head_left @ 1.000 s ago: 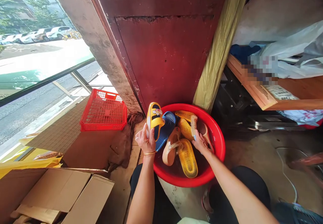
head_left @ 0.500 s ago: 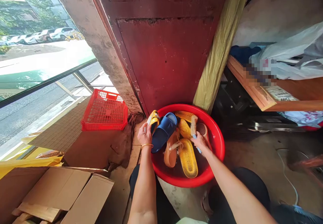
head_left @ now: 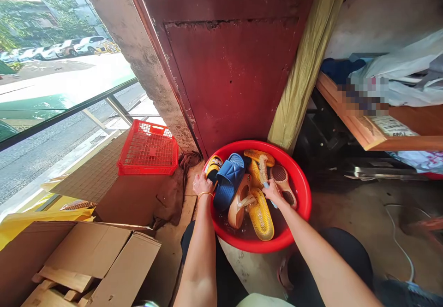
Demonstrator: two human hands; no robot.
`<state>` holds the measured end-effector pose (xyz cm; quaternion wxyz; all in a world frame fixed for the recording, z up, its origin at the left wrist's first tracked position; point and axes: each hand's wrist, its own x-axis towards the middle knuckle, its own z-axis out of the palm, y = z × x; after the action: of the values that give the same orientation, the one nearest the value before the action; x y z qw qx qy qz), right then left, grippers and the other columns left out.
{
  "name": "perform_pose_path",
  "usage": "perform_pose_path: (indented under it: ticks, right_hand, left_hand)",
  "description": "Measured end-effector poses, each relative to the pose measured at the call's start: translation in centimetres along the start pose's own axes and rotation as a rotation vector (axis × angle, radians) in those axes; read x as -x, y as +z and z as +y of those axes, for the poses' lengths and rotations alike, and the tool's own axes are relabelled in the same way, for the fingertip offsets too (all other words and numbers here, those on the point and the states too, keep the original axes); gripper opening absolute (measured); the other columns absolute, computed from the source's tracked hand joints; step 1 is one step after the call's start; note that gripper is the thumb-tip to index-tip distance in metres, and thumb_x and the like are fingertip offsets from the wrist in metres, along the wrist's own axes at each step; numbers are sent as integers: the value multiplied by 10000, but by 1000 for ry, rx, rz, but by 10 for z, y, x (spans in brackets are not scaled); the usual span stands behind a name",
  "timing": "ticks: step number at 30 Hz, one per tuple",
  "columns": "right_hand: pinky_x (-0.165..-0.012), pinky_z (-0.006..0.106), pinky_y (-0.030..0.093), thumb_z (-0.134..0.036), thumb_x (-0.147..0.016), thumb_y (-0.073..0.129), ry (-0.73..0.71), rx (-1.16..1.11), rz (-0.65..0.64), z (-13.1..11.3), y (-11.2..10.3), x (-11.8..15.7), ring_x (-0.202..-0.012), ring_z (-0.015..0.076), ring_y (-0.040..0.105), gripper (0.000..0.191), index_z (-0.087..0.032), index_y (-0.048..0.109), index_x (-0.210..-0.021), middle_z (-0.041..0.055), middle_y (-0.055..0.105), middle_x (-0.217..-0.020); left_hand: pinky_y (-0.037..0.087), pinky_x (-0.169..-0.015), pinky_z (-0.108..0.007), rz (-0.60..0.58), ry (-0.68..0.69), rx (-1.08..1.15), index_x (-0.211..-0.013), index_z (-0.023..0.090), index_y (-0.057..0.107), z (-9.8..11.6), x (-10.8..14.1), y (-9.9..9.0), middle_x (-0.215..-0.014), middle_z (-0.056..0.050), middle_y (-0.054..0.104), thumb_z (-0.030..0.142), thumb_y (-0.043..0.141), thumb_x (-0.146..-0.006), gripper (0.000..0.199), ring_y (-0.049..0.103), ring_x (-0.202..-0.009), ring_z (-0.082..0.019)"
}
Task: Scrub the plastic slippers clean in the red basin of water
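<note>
Concrete floor (head_left: 346, 238) at six o'clock carries a red basin (head_left: 300, 191) of wet slippers (head_left: 228, 182) — light, slick, best held by the strap — left hand (head_left: 203, 183) clenching a yellow slipper (head_left: 212, 168), right hand (head_left: 273, 192) seemingly gripping a scrub brush (head_left: 263, 171).

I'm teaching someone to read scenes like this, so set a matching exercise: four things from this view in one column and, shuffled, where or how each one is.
Things:
1. Navy-blue slide sandal
2. Red plastic crate
3. Open cardboard box
4. Right hand

Places or states:
A. Gripping the pale blue handle of a brush
B. Inside the red basin
C. Bottom left of the view
D. Left of the basin

Pairs: 1-B, 2-D, 3-C, 4-A
</note>
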<state>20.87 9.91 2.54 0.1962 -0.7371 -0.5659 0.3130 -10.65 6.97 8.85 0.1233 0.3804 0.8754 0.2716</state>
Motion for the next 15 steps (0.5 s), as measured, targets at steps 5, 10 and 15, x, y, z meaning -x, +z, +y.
perform_pose_path:
  ticks: [5,10,15]
  right_hand:
    - [-591,239,490,-231,-815,564,40,-37,0,10,-12,-6,-682,154,671,361,-166,521,-1168,71,694,-915]
    - [-756,271,530,-229,-785,619,23,-34,13,6,-6,-8,-916,197,690,368,-176,549,-1142,111,698,-1069]
    - [-850,325,510,-191,-739,637,28,5,34,-8,10,-17,-1058,259,659,456,-148,574,-1189,164,684,-1145]
  left_hand:
    - [275,-1169,-541,213,330,73,-1415,196,537,20,28,10,-1531,-158,437,359,498,-922,521,354,-1436,-330]
    - [257,-1183,-513,44,693,19,-1456,216,489,33,63,27,-1576,-143,375,493,542,-912,613,281,-1480,-311]
    - [276,-1135,-621,-91,559,-156,-1537,272,353,29,58,28,-1613,-143,308,626,570,-860,794,285,-1474,-353]
